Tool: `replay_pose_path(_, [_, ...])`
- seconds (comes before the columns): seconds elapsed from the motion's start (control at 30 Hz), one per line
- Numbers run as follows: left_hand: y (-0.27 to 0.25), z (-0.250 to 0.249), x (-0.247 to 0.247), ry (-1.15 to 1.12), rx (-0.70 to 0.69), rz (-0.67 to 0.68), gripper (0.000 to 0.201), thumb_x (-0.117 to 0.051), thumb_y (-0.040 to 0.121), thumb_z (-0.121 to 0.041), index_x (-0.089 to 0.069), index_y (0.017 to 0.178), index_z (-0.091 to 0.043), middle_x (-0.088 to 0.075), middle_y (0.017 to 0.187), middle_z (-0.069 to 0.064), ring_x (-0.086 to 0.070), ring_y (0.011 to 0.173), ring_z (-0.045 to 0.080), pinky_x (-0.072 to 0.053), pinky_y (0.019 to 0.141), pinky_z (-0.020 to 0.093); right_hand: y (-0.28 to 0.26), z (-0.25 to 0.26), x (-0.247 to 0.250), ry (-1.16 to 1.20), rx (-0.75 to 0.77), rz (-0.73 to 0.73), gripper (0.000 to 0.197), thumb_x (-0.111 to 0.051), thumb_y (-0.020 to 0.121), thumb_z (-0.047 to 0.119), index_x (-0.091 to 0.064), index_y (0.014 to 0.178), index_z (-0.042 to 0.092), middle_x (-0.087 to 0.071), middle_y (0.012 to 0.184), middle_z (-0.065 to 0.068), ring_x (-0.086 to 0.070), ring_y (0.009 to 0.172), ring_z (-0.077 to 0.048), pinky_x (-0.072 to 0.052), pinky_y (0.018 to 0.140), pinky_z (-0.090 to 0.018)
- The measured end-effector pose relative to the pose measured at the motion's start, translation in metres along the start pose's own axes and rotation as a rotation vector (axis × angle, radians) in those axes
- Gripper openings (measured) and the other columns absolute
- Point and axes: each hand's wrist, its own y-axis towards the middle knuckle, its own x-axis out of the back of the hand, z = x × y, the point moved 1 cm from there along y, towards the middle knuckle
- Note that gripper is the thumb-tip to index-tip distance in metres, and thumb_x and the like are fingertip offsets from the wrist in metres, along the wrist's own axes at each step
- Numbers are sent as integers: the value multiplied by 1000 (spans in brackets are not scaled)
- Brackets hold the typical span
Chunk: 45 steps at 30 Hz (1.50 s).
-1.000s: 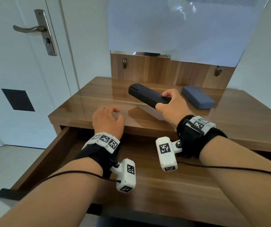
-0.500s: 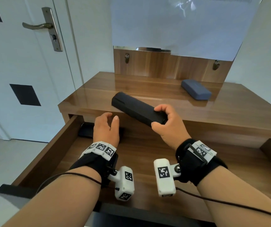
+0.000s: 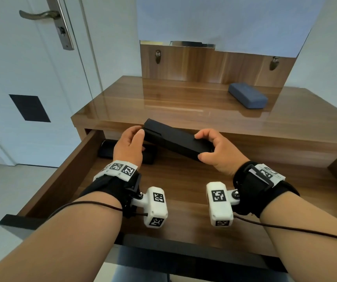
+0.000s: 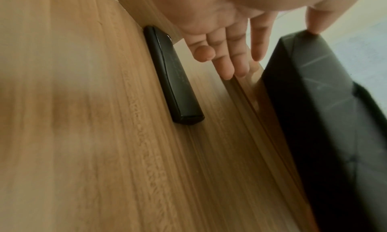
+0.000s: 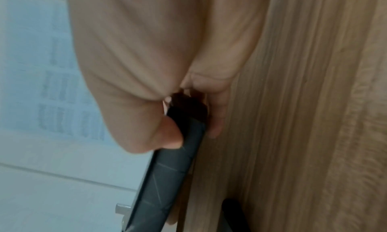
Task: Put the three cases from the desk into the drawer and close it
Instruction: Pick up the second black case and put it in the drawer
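Observation:
A long black case (image 3: pixel 175 140) hangs tilted over the back of the open drawer (image 3: pixel 68 171), just below the desk top's front edge. My right hand (image 3: pixel 199 147) grips its right end between thumb and fingers, as the right wrist view shows on the case (image 5: pixel 167 177). My left hand (image 3: pixel 141 137) is at the left end; in the left wrist view its thumb (image 4: pixel 314 25) touches a corner of the case (image 4: pixel 324 119) while its fingers (image 4: pixel 230 61) stay straight. A second black case (image 4: pixel 176 79) lies in the drawer's back left corner. A blue case (image 3: pixel 248 98) lies on the desk (image 3: pixel 183 102).
The drawer's wooden floor (image 3: pixel 183 190) is bare in front of the lying case. A white door (image 3: pixel 31 78) with a handle stands left of the desk. A paper-covered mirror (image 3: pixel 224 23) and a wooden back panel rise behind the desk.
My right hand has carried the black case off the desk top and down in front of it, over the drawer. My left hand has risen from the drawer to meet the case's left end.

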Motion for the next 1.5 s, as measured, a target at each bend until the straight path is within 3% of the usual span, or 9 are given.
replay_pose_path(0.17, [6, 8, -1, 120, 93, 192, 45, -49, 92, -22, -49, 137, -23, -60, 128, 2, -62, 97, 18, -50, 93, 35, -2, -6, -2, -254, 4, 17, 49, -64, 71, -1, -47, 106, 30, -51, 110, 3, -53, 83, -10, -43, 63, -5])
replay_pose_path(0.27, [11, 18, -4, 196, 142, 311, 54, -53, 90, -21, -41, 142, -23, -60, 132, 5, -62, 107, 19, -49, 100, 39, -3, -4, -6, -362, 6, 11, 50, -65, 71, 1, -50, 110, 29, -48, 113, 5, -52, 90, -12, -41, 67, -6])
replay_pose_path(0.37, [12, 25, -8, 248, 152, 372, 62, -58, 87, -19, -36, 144, -25, -58, 134, 6, -57, 118, 25, -47, 103, 43, -2, -2, -11, -567, -21, 26, 53, -65, 73, 5, -51, 120, 25, -51, 115, 5, -49, 96, -14, -40, 77, -20])
replay_pose_path(0.6, [11, 25, -13, 272, 125, 442, 66, -57, 87, -16, -32, 146, -26, -45, 147, 3, -48, 130, 21, -41, 108, 42, 2, -20, -16, -682, -189, 53, 53, -59, 78, 3, -44, 125, 21, -54, 112, -7, -53, 100, -26, -37, 72, -27])
replay_pose_path(0.87, [7, 25, -18, 322, 67, 598, 66, -55, 88, -12, -29, 147, -29, -40, 151, -4, -53, 123, 17, -46, 97, 36, 7, -38, -8, -689, -263, 5, 54, -57, 79, 1, -47, 130, 17, -52, 128, -13, -54, 112, -31, -38, 79, -25])
replay_pose_path(1.03, [7, 25, -17, 313, 57, 546, 64, -58, 86, -16, -34, 144, -30, -44, 148, -3, -54, 122, 19, -47, 96, 36, 8, -39, -8, -639, -348, -179, 53, -59, 81, 9, -46, 132, 15, -38, 134, -16, -44, 122, -37, -40, 100, -33])
replay_pose_path(1.17, [5, 24, -17, 326, 54, 511, 61, -59, 86, -19, -38, 142, -31, -47, 143, -2, -60, 109, 22, -52, 90, 38, 8, -40, -9, -619, -491, -192, 58, -65, 78, 17, -41, 131, 7, -40, 133, -19, -51, 116, -38, -44, 94, -34])
replay_pose_path(1.33, [6, 23, -15, 321, 54, 462, 59, -60, 85, -19, -41, 140, -29, -49, 140, 2, -60, 107, 24, -52, 91, 40, 8, -37, -10, -550, -404, -164, 52, -65, 78, 16, -45, 125, 6, -59, 119, -15, -58, 106, -30, -41, 75, -25])
replay_pose_path(1.5, [6, 23, -14, 310, 52, 437, 58, -60, 85, -20, -42, 140, -29, -50, 141, 0, -58, 109, 20, -51, 93, 39, 5, -34, -10, -504, -394, -157, 53, -65, 78, 19, -47, 127, 9, -60, 120, -13, -58, 107, -29, -44, 80, -26])
